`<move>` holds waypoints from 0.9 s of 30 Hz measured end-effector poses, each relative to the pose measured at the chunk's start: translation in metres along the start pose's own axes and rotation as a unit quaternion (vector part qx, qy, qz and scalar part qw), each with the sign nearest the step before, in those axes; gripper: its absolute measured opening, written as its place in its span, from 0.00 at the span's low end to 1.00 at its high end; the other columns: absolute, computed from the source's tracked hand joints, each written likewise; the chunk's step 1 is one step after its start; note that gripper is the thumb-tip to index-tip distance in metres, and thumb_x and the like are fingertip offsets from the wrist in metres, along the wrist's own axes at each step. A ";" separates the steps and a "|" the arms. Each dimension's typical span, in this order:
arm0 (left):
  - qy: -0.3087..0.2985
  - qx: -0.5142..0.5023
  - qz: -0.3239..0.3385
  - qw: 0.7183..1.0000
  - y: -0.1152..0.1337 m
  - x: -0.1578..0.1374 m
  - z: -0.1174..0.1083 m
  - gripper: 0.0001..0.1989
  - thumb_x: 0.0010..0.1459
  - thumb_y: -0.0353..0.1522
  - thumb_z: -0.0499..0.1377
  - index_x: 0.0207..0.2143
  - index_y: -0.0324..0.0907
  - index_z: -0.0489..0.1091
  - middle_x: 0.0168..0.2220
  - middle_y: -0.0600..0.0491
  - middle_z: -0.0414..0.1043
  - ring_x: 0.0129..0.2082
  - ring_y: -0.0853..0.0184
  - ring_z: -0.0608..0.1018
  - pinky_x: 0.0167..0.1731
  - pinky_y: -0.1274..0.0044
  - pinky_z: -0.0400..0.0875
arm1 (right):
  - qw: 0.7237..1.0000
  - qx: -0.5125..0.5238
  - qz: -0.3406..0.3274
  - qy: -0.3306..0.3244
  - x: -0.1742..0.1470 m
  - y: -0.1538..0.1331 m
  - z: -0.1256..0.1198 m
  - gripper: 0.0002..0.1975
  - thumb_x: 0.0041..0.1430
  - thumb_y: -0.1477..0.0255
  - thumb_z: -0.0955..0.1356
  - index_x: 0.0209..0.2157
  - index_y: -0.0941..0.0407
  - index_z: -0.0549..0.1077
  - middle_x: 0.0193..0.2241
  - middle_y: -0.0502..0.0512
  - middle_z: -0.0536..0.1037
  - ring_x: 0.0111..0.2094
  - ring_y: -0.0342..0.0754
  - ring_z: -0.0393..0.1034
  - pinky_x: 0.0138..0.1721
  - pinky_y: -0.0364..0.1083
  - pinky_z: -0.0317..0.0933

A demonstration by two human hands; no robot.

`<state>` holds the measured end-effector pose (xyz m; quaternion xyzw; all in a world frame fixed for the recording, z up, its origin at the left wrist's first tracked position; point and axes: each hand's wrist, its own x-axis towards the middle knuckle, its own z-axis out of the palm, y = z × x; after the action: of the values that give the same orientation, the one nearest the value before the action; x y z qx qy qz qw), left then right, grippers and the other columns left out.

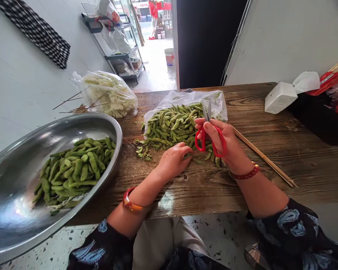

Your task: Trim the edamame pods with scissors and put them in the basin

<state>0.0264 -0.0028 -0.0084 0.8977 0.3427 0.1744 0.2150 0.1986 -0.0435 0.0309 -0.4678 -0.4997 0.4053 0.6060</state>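
Red-handled scissors (pixel 220 144) are in my right hand (pixel 228 140), with the fingers through the loops and the blades pointing up and slightly apart. My left hand (pixel 174 160) is closed low over the table, pinching a green edamame pod (pixel 187 155) that its fingers partly hide. Just beyond both hands, a heap of edamame pods (pixel 171 125) lies on an opened clear plastic bag (pixel 218 103). To the left, a large steel bowl (pixel 14 180) holds more pods (pixel 79 168), heaped toward its right side.
A bag of cauliflower (pixel 109 93) sits behind the bowl, with thin sticks beside it. Wooden skewers (pixel 266 157) lie right of my right hand on the wooden table (pixel 253 116). A tissue box (pixel 280 98) stands at the back right. Beyond is a wheeled cart (pixel 121 56) near a doorway.
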 end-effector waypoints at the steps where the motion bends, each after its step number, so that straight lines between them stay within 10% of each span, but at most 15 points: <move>1: 0.023 -0.058 -0.013 0.998 -0.001 0.000 -0.003 0.06 0.54 0.31 0.58 0.34 0.41 0.74 0.33 0.51 0.69 0.33 0.68 0.72 0.34 0.78 0.64 | 1.000 0.002 0.000 -0.005 0.000 0.000 0.000 0.21 0.56 0.54 0.67 0.43 0.56 0.74 0.25 0.50 0.74 0.24 0.42 0.70 0.20 0.40 0.64; 4: 0.081 -0.260 -0.102 0.957 -0.005 -0.002 -0.016 0.08 0.53 0.35 0.61 0.32 0.38 0.73 0.27 0.54 0.68 0.27 0.72 0.69 0.28 0.80 0.62 | 1.000 -0.006 0.001 -0.017 -0.002 0.001 0.000 0.21 0.56 0.55 0.67 0.45 0.56 0.73 0.25 0.50 0.74 0.24 0.42 0.70 0.21 0.41 0.64; 8: 0.109 -0.520 -0.213 0.820 -0.006 -0.008 -0.030 0.17 0.48 0.40 0.64 0.37 0.39 0.71 0.24 0.57 0.68 0.18 0.78 0.62 0.17 0.83 0.50 | 0.993 -0.108 -0.038 -0.027 -0.003 0.003 -0.001 0.19 0.58 0.58 0.67 0.47 0.55 0.73 0.32 0.52 0.76 0.30 0.44 0.71 0.28 0.43 0.66; 14: 0.153 -0.629 -0.216 0.731 -0.004 -0.010 -0.037 0.17 0.44 0.37 0.67 0.35 0.39 0.69 0.25 0.57 0.70 0.17 0.80 0.63 0.14 0.85 0.47 | 0.929 -0.308 -0.182 -0.091 0.001 0.017 -0.001 0.18 0.55 0.62 0.71 0.45 0.55 0.75 0.38 0.56 0.75 0.36 0.47 0.70 0.37 0.47 0.66; 18: 0.156 -0.637 -0.211 0.725 -0.001 -0.012 -0.040 0.17 0.44 0.37 0.68 0.35 0.39 0.69 0.25 0.56 0.70 0.17 0.80 0.63 0.15 0.86 0.49 | 0.904 -0.360 -0.196 -0.122 0.000 0.024 0.001 0.19 0.55 0.61 0.70 0.46 0.54 0.75 0.36 0.56 0.75 0.35 0.48 0.70 0.37 0.48 0.66; 27: 0.129 -0.530 -0.172 0.820 0.000 -0.013 -0.027 0.17 0.47 0.39 0.66 0.36 0.38 0.72 0.17 0.61 0.61 0.16 0.79 0.60 0.17 0.83 0.50 | 0.886 -0.388 -0.207 -0.148 -0.006 0.023 0.008 0.18 0.54 0.60 0.70 0.43 0.56 0.75 0.38 0.57 0.74 0.36 0.48 0.71 0.38 0.48 0.67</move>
<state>0.0052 -0.0042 0.0122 0.5409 0.3708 0.4034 0.6380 0.1894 -0.0425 0.0075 -0.4860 -0.7865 0.1085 0.3654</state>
